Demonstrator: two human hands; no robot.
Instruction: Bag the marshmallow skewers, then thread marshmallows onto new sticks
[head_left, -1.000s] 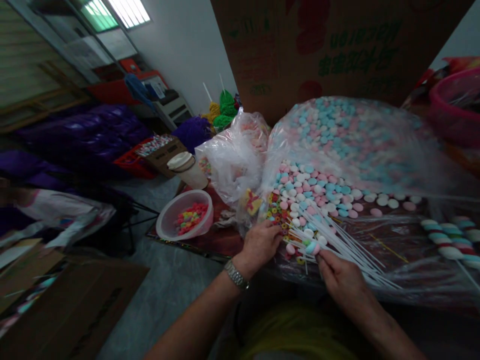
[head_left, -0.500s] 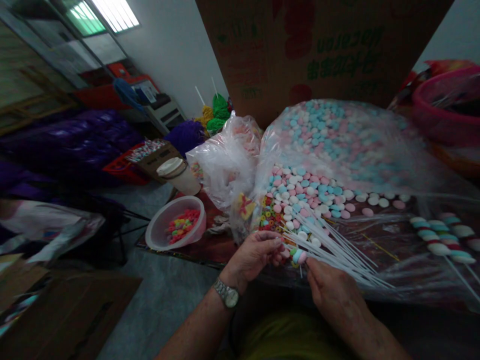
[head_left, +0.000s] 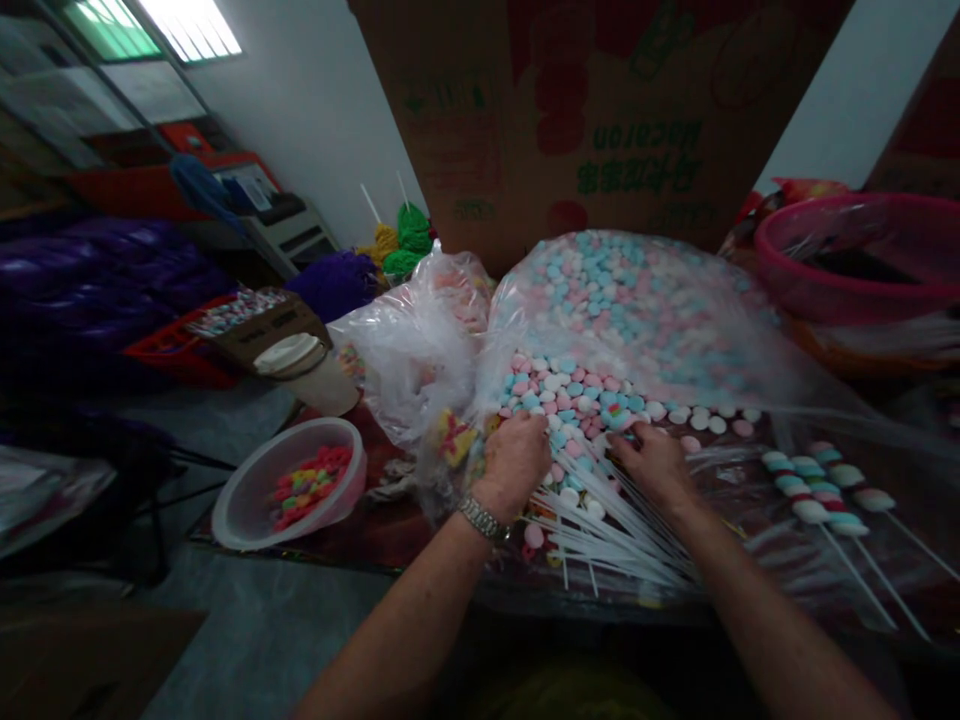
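My left hand (head_left: 517,455) reaches into the near left edge of a heap of pink, blue and white marshmallows (head_left: 570,400). Its fingers curl down, their tips hidden. My right hand (head_left: 654,462) is closed at the heap's right side, thumb and finger pinched on a marshmallow skewer. Just beyond those fingers shows a small piece with red and green bands (head_left: 615,410). White sticks (head_left: 615,540) lie fanned out between and below my hands. Small coloured rings (head_left: 553,555) lie partly under the sticks.
A clear plastic bag (head_left: 675,330) of marshmallows fills the back. Finished skewers (head_left: 817,490) lie at right, near a pink basin (head_left: 847,250). A white bowl (head_left: 349,500) with coloured rings stands at the table's left edge, near a lidded tub (head_left: 315,385). Behind rises a cardboard box (head_left: 480,120).
Both hands have moved forward from the near edge into the marshmallow heap and spread apart. Before, they were close together at a skewer. The head view has shifted right.
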